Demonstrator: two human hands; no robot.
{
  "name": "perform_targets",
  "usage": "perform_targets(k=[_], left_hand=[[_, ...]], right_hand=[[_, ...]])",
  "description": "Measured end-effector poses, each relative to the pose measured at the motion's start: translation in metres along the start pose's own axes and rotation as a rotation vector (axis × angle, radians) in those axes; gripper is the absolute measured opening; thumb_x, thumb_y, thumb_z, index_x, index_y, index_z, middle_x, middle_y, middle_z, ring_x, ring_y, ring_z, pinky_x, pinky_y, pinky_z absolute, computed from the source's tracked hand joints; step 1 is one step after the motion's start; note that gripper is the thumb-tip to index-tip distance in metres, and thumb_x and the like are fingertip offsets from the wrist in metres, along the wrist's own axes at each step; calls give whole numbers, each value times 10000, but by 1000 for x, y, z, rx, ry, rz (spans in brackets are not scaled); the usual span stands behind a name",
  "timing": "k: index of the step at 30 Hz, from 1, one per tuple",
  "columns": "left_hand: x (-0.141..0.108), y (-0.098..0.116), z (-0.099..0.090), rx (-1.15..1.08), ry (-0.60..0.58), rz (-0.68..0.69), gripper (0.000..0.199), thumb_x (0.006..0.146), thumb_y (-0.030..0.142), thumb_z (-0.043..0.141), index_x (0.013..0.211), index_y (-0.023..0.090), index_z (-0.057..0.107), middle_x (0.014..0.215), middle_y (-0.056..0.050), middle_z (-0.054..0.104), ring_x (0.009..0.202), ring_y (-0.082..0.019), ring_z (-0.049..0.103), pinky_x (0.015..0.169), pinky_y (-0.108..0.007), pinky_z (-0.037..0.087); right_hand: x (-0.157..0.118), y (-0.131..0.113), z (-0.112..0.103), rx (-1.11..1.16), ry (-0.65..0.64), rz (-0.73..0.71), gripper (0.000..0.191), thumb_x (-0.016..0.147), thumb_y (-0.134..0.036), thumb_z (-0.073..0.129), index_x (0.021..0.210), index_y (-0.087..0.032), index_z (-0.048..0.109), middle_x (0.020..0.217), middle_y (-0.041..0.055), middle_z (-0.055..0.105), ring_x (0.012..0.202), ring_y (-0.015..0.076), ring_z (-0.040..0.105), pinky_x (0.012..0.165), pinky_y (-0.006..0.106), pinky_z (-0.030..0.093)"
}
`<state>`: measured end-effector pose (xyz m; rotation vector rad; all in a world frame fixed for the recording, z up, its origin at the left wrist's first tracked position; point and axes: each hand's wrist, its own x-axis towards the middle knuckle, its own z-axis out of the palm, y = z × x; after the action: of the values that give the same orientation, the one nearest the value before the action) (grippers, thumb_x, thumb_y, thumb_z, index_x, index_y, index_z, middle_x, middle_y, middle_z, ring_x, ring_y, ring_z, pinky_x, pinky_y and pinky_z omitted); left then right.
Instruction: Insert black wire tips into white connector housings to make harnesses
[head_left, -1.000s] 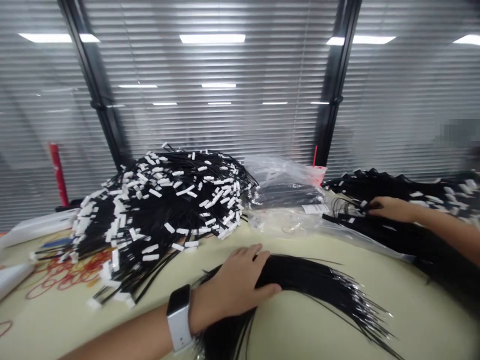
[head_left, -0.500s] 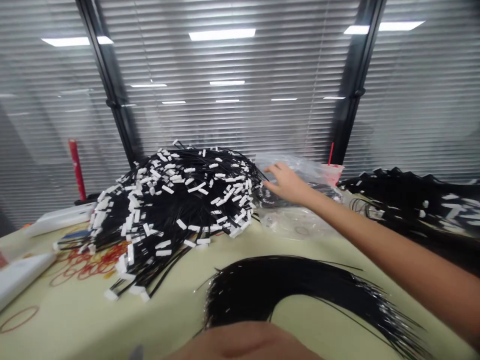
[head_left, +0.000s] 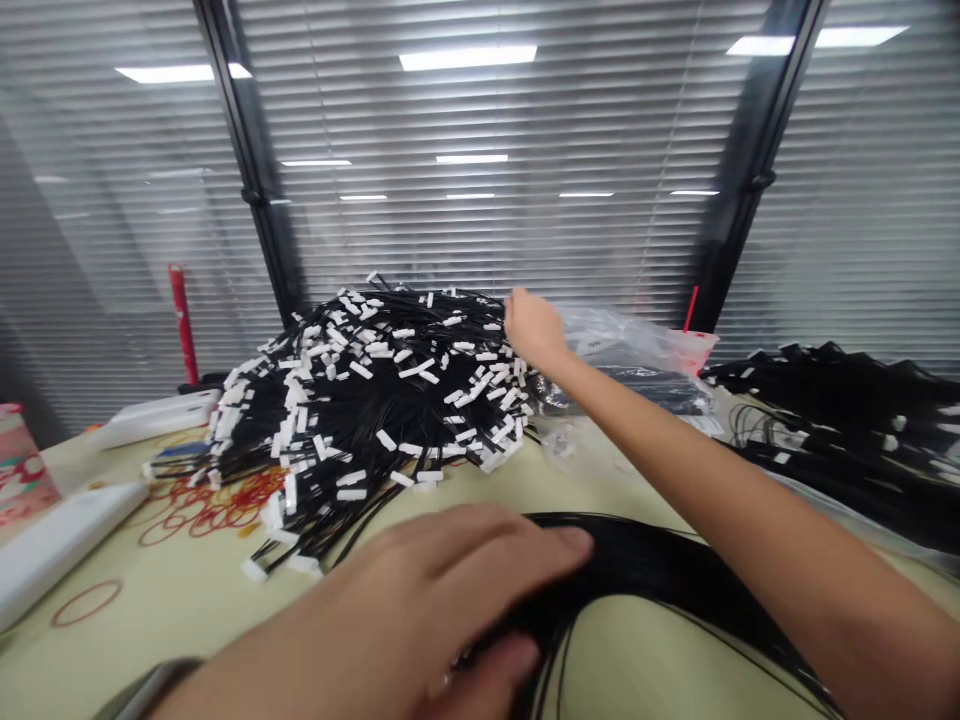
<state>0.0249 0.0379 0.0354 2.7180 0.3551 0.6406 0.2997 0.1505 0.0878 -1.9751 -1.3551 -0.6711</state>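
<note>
My left hand [head_left: 420, 600] is low in the middle of the head view, its fingers curved over the near left end of a curved bundle of black wires [head_left: 630, 550] on the table. My right hand [head_left: 534, 328] reaches far forward to the right edge of a big heap of black cables [head_left: 382, 400] with white connectors. Its fingers are closed at the heap's edge; what they hold, if anything, is hidden behind the hand. Clear plastic bags [head_left: 622, 345] lie just right of it.
Red rubber bands [head_left: 217, 500] and white boxes [head_left: 67, 540] lie at the left, with a red tube [head_left: 182, 325] behind. More black cables [head_left: 847, 390] are at the right. Window blinds [head_left: 480, 120] stand behind the table [head_left: 172, 620].
My left hand has come up into view and onto the black wire bundle. My right hand has closed its fingers at the heap's right edge. The view has shifted slightly.
</note>
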Motion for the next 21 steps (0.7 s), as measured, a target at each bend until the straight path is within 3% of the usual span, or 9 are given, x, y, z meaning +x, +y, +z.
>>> perform_targets(k=[2, 5, 11, 16, 21], left_hand=[[18, -6, 4, 36, -118, 74, 394, 836, 213, 443, 1211, 333, 463, 1170, -3, 543, 1051, -192, 511, 904, -320, 434], [35, -31, 18, 23, -90, 89, 387, 812, 132, 433, 1175, 250, 492, 1197, -50, 514, 1070, -200, 492, 941, -355, 397], [33, -77, 40, -252, 42, -160, 338, 804, 189, 474, 1138, 232, 501, 1117, -66, 555, 984, -208, 526, 895, -427, 413], [40, -81, 44, -403, 96, -308, 332, 796, 240, 514, 1121, 192, 465, 1081, -95, 561, 938, -210, 564, 837, -416, 458], [65, -79, 37, -616, 165, -443, 539, 752, 356, 598, 1196, 156, 367, 1144, -155, 535, 914, -241, 603, 811, -431, 479]], right_hand=[[3, 6, -12, 25, 72, 37, 350, 913, -336, 257, 1078, -118, 476, 882, 96, 588, 814, 187, 553, 737, 356, 404], [6, 16, -32, 57, 179, 71, 357, 906, -303, 208, 1041, -126, 487, 831, 129, 598, 798, 232, 549, 721, 351, 371], [4, 47, -69, 142, 396, 112, 316, 886, -266, 248, 955, -121, 520, 758, 96, 580, 744, 206, 555, 731, 348, 379], [-17, 65, -91, 298, 471, 101, 262, 877, -299, 303, 905, -155, 521, 559, 5, 505, 509, 134, 536, 569, 275, 417], [-50, 71, -108, 522, 538, 20, 217, 856, -384, 375, 855, -207, 502, 554, -11, 468, 482, 134, 554, 436, 233, 382]])
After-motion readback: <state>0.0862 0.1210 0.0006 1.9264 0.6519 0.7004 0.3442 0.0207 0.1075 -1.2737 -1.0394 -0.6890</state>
